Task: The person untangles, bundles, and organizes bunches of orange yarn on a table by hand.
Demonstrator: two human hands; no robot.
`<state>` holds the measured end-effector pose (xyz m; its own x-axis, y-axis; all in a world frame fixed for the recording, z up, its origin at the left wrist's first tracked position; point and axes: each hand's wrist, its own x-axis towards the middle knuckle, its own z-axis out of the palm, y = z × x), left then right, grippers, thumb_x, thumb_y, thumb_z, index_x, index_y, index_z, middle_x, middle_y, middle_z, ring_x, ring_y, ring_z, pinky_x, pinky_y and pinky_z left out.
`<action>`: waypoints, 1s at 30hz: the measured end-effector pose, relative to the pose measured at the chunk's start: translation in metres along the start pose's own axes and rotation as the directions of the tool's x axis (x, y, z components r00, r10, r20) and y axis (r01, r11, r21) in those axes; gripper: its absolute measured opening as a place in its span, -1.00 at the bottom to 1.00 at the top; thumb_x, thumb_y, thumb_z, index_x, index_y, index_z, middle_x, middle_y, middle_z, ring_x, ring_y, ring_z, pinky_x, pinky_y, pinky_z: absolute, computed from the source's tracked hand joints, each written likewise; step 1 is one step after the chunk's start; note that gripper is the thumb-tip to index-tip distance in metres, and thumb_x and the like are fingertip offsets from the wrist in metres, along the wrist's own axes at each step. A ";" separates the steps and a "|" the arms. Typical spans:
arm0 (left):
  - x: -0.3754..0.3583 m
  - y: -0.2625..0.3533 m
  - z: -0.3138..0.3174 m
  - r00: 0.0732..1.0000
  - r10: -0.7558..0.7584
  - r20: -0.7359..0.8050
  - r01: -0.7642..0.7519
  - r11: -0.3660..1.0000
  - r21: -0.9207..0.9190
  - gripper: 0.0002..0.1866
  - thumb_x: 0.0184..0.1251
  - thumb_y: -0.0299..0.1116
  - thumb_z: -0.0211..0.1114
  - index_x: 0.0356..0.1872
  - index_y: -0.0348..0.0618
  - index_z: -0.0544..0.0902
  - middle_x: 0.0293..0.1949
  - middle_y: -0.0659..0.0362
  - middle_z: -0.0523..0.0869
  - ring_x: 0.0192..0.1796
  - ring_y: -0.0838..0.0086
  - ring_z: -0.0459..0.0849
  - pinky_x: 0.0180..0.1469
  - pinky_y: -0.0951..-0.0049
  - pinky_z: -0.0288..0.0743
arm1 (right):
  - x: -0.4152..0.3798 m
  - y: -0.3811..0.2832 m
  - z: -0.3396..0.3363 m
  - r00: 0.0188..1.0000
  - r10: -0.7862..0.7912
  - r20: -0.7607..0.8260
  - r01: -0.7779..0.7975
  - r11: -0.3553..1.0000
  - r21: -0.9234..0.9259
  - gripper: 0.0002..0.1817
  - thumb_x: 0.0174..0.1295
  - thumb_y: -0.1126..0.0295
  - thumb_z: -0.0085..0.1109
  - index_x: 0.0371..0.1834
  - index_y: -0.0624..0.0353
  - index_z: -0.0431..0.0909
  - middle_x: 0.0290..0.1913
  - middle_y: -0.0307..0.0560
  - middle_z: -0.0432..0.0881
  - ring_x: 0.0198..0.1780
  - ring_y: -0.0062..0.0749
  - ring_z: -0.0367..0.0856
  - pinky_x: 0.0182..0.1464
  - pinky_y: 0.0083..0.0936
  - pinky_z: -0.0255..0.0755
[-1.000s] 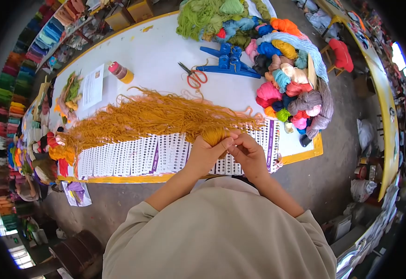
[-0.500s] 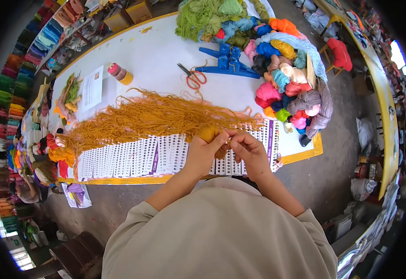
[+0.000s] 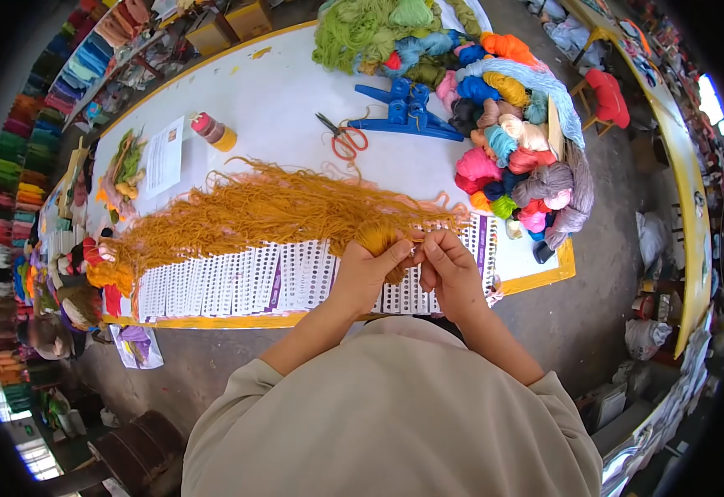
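Observation:
My left hand is closed around a ball of mustard-brown yarn, its thumb pressed toward the top. Close beside it, my right hand pinches at the yarn's edge with thumb and fingertips; a thin strand seems to be there, too fine to make out fully. Behind both hands spreads a long tangled heap of the same mustard yarn. Under the hands and the heap lies a row of white cards with punched holes, some with purple strips.
Orange-handled scissors lie beyond the heap, near a blue plastic stand. Many coloured skeins crowd the table's right end, green yarn the far edge. A thread cone stands by a paper sheet.
Both hands stay nearly in place. The yarn ball has shifted slightly to the right and turned, and the right fingers have moved a little at its edge.

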<state>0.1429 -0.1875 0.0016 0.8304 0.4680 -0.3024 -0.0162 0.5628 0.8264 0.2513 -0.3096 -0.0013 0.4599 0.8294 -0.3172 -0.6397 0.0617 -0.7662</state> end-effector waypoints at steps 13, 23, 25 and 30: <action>0.004 -0.009 0.003 0.996 -0.041 -0.079 0.039 0.999 -0.022 -0.85 0.33 -0.36 0.29 -0.17 -0.20 0.64 -0.23 0.25 0.69 -0.18 0.59 0.61 -0.09 0.51 0.46 | 0.002 0.003 -0.003 0.999 -0.002 -0.048 -0.011 0.966 -0.258 -0.76 0.31 0.46 0.18 0.03 0.19 0.51 -0.23 -0.24 0.65 -0.27 -0.73 0.55 -0.44 -0.79 0.32; 0.003 -0.003 0.013 0.998 -0.030 -0.062 0.021 0.990 -0.137 -0.82 0.35 -0.38 0.27 -0.13 -0.26 0.61 -0.15 0.14 0.71 -0.11 0.47 0.67 -0.01 0.39 0.59 | 0.000 0.001 -0.007 0.998 0.001 -0.070 -0.017 0.974 -0.227 -0.74 0.42 0.32 0.06 0.05 0.22 0.54 -0.35 -0.28 0.62 -0.51 -0.76 0.37 -0.45 -0.78 0.31; 0.003 -0.004 0.012 0.998 -0.028 -0.060 0.019 0.991 -0.136 -0.81 0.36 -0.38 0.27 -0.12 -0.27 0.61 -0.14 0.12 0.71 -0.09 0.45 0.68 0.02 0.37 0.60 | -0.001 -0.001 -0.007 0.998 0.002 -0.069 -0.017 0.975 -0.220 -0.74 0.42 0.32 0.05 0.04 0.22 0.55 -0.35 -0.27 0.62 -0.51 -0.75 0.37 -0.45 -0.78 0.31; 0.002 -0.004 0.016 0.997 -0.024 -0.071 0.014 0.991 -0.134 -0.79 0.36 -0.37 0.28 -0.10 -0.27 0.61 -0.14 0.12 0.71 -0.12 0.46 0.67 -0.04 0.41 0.58 | -0.004 -0.001 -0.008 0.997 -0.024 -0.068 0.007 0.971 -0.240 -0.76 0.42 0.34 0.05 0.00 0.23 0.58 -0.34 -0.26 0.64 -0.48 -0.76 0.40 -0.43 -0.78 0.32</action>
<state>0.1530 -0.1998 0.0048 0.7889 0.5016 -0.3552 -0.0791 0.6559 0.7507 0.2547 -0.3171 -0.0036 0.5162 0.7880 -0.3357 -0.4697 -0.0674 -0.8802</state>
